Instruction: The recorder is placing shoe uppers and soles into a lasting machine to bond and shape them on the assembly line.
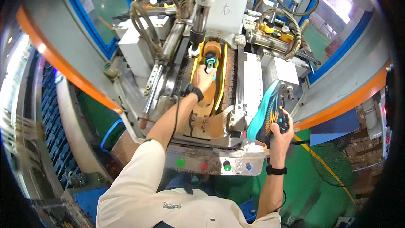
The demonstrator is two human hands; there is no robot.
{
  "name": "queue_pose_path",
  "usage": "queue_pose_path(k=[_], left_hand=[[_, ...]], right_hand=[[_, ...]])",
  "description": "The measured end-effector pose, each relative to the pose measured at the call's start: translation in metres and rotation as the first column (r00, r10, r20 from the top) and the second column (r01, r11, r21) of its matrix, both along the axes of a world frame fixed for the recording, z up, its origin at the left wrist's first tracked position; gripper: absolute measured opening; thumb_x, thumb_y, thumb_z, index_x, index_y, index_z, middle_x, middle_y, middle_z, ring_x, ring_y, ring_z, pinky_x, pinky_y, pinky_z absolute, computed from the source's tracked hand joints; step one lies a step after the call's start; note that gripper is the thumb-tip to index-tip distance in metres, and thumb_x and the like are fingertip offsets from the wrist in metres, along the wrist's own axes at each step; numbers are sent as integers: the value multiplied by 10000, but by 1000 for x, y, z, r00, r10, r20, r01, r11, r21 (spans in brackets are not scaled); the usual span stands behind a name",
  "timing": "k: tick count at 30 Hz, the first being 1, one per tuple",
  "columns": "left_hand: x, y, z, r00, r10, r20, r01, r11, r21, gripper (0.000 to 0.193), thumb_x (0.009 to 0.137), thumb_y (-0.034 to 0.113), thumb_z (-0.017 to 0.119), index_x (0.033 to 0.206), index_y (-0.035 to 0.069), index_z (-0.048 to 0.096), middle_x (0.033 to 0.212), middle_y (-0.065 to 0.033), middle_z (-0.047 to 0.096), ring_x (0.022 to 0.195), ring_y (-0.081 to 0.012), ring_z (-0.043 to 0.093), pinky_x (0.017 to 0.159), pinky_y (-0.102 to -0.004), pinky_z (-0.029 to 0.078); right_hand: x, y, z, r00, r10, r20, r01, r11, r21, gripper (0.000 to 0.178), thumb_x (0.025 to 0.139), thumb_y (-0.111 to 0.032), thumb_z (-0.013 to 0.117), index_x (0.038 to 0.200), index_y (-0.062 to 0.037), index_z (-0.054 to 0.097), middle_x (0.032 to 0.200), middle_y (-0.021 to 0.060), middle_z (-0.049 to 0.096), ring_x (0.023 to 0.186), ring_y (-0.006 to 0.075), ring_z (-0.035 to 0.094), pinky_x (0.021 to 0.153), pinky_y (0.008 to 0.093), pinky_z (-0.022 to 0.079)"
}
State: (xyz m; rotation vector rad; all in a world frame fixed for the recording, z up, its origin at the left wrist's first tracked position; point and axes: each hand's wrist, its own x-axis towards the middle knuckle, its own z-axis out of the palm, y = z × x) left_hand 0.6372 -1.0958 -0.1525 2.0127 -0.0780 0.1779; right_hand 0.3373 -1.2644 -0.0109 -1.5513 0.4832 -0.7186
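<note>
My left hand is over the mould; past its right edge, my right hand holds the shoe.

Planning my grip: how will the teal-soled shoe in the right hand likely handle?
The teal-soled shoe is probably light for its bulk: the right hand alone holds it. Its thick sole suggests a firm base; its curved outline may let it rock.

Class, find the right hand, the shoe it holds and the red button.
Right hand [280, 140]: head view, below the thumb.
Shoe [271, 109]: head view, dark side of upper.
Red button [204, 166]: head view, its face.
</note>
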Motion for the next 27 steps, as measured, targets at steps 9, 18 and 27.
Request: queue_pose_path(k=[9,18,27], left_hand=[[42,17,-26,945,-57,-322,-83,911,-403,252,781,200,737,851,-27,650,773,-121,691,661,-236,674,589,-372,543],[-215,231,105,860,-235,-453,-143,742,-655,305,853,127,624,1098,-54,627,997,-49,637,914,-131,593,826,-266,470],[-404,308,99,823,340,-455,-568,467,-678,226,896,56,598,1098,-40,633,1001,-41,645,891,-113,619,797,-270,526]], right_hand=[[153,-51,14,960,-33,-277,-57,949,-311,418,739,-156,733,1091,37,616,872,69,667,776,119,611,726,276,510],[382,58,-83,658,-70,-750,-532,662,-528,519,691,-291,762,1062,57,659,1125,266,675,1046,367,674,904,426,536],[402,-15,-153,851,-129,-509,-411,438,-799,704,798,-298,715,1277,91,376,1012,291,678,970,424,675,824,466,563]])
